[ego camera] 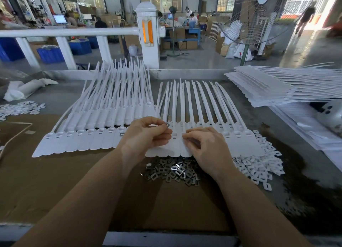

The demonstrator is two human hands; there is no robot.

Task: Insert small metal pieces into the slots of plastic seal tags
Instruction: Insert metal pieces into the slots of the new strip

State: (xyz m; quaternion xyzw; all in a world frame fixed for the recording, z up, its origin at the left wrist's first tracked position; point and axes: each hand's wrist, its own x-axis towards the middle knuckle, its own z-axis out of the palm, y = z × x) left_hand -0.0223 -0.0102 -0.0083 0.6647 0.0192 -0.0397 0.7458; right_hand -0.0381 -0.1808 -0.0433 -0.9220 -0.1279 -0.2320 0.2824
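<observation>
A strip of joined white plastic seal tags (240, 141) lies across the table in front of me, tails pointing away. My left hand (146, 134) pinches a small metal piece (167, 125) between thumb and forefinger, just above the slot end of one tag. My right hand (205, 145) rests on the strip with curled fingers, its fingertips pressing the tag heads beside that slot. A heap of loose metal pieces (172, 171) lies just below the strip, between my wrists.
Another strip of seal tags (88, 139) lies to the left, partly under a stack. White plastic clips (259, 165) are piled at the right. A stack of tag sheets (277, 87) sits far right. Cardboard (55, 182) covers the near table.
</observation>
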